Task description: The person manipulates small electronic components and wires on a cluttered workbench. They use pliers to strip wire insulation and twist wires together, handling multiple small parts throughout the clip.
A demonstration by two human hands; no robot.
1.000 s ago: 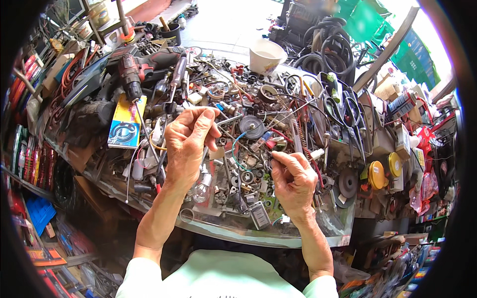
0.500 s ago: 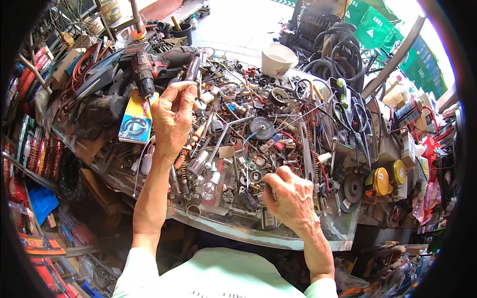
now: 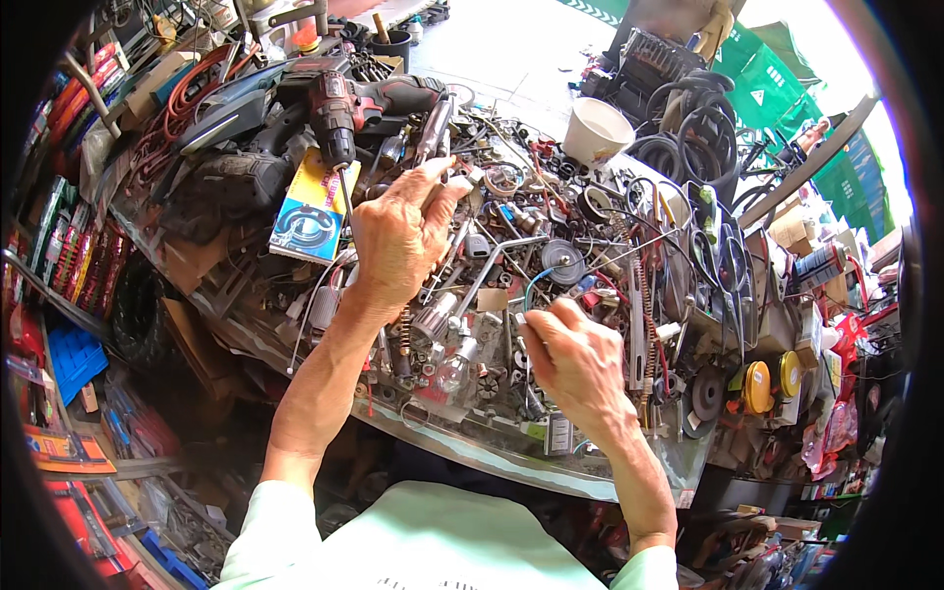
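Over the cluttered glass-topped table, my left hand (image 3: 401, 236) reaches forward with its forefinger stretched and its thumb apart. The fingertips are beside the lower end of a shiny metal cylindrical tool (image 3: 434, 128); whether they touch it I cannot tell. Left of this hand lies a yellow and blue box (image 3: 310, 218), with a red and black cordless drill (image 3: 337, 118) behind it. My right hand (image 3: 582, 362) is closed, its fingers curled low among small parts; what they hold, if anything, is hidden. A grey disc wheel (image 3: 562, 262) and a clear light bulb (image 3: 455, 372) are nearby.
A white tub (image 3: 597, 133) stands at the table's far side. Black hose coils (image 3: 693, 138) are stacked behind, and scissors (image 3: 730, 261) stand at the right. Yellow round reels (image 3: 757, 386) hang beyond the right edge. Colourful packets (image 3: 88, 251) line the left.
The whole view has shifted, moving the table's contents to the right. My left hand's fingers have opened out from a tighter curl. The right hand stays curled, slightly higher in view.
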